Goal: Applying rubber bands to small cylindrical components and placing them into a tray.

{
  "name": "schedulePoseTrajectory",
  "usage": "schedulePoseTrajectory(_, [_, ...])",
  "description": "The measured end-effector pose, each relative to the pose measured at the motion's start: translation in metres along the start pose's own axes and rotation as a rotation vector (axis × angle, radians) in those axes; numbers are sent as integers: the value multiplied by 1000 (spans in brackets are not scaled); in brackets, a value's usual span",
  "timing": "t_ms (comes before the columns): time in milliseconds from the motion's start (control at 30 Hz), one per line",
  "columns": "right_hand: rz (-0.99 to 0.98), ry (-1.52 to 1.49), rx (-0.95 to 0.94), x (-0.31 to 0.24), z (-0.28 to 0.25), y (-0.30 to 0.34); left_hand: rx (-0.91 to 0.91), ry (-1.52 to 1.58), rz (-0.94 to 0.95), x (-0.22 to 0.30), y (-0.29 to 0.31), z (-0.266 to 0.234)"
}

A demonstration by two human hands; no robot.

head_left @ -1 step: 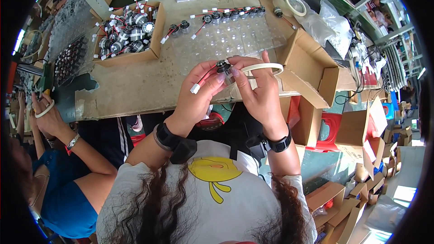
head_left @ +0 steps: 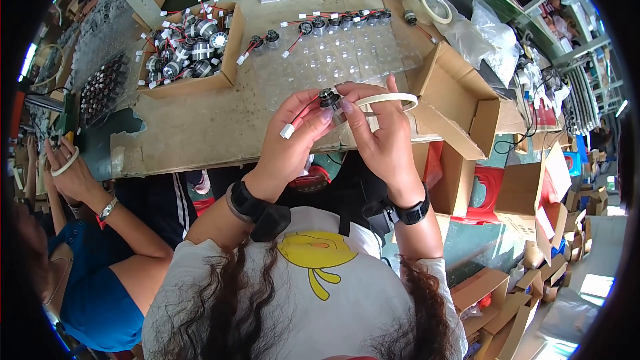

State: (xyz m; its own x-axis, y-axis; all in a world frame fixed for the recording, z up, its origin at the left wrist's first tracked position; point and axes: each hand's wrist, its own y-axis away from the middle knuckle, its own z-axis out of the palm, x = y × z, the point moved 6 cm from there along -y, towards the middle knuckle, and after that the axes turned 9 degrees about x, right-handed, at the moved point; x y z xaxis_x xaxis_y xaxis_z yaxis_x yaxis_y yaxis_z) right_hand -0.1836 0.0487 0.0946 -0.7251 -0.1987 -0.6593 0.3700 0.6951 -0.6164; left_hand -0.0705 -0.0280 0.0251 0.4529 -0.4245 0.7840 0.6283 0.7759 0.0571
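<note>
A small motor [head_left: 328, 99], with a black end cap and a silvery body, is held over the near side of the table. Red and dark wires run from it to a white connector [head_left: 287, 131] that hangs beside my left fingers. My left hand [head_left: 283, 150] grips the motor from the left, thumb against its side. From the right, the fingers of my right hand [head_left: 387, 143] close on the same motor, covering part of its body. Around my right fingers hangs a narrow cream ring [head_left: 408, 98], which looks like a roll of tape.
Beyond my hands lies a clear plastic tray [head_left: 360, 70] with several wired motors [head_left: 319, 25] along its far edge. At the left a cardboard box [head_left: 228, 81] is heaped with motors. An open carton [head_left: 460, 87] and a tape roll [head_left: 437, 8] are rightward. A co-worker's hand [head_left: 73, 177] works at far left.
My hands and the motor stay where they were. The co-worker's hand at the left has shifted slightly.
</note>
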Motion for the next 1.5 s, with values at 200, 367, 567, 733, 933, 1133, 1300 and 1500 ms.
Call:
schedulePoseTrajectory(200, [-14,20,27,-1,1,1,-8,-55,32,-2,0,-3])
schedulePoseTrajectory(367, [-27,40,24,-2,3,2,15,-121,30,-2,0,-2])
schedulePoseTrajectory(567, [-61,59,-24,-3,0,-1,70,-169,34,-6,-2,-11])
schedulePoseTrajectory(733, [-153,174,6,-5,1,-1,21,-205,73,-4,2,-7])
schedulePoseTrajectory(933, [-95,121,27,6,6,5,37,-24,19,-10,2,-8])
schedulePoseTrajectory(1133, [430,-428,-46,27,17,16,49,-4,78,-9,-3,-10])
schedulePoseTrajectory(1300, [184,-248,-3,22,10,7,55,-32,72,-8,0,-11])
schedulePoseTrajectory(1500, [-238,310,75,-3,-1,-2,5,16,-74,-11,3,-14])
